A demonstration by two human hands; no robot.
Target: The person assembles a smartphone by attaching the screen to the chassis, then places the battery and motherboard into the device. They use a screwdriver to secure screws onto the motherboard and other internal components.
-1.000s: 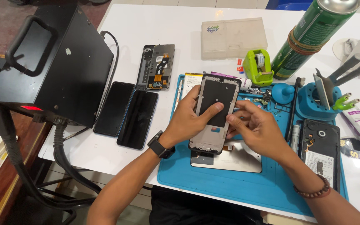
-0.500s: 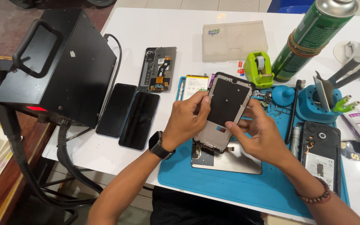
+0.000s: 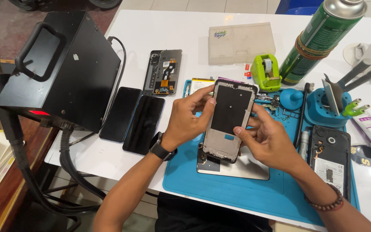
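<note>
Both hands hold a phone frame (image 3: 229,120) with a black panel on its inner face, tilted up above the blue work mat (image 3: 237,189). My left hand (image 3: 187,118), a dark watch on its wrist, grips the frame's left edge and top. My right hand (image 3: 267,137), with a beaded bracelet, supports the right edge, its thumb pressing the lower front. Under the frame a flat silver and black panel (image 3: 241,165) lies on the mat.
A black box with a handle (image 3: 61,68) stands at the left, cables hanging below. Two dark phones (image 3: 132,118), an opened phone (image 3: 164,73), a green spray can (image 3: 318,41), a green tape dispenser (image 3: 266,71), a blue tool holder (image 3: 327,107) and another opened phone (image 3: 329,159) surround the mat.
The frame has been lifted off the flat panel and tilted upright. My left thumb moved to its top edge and my right thumb to its lower front.
</note>
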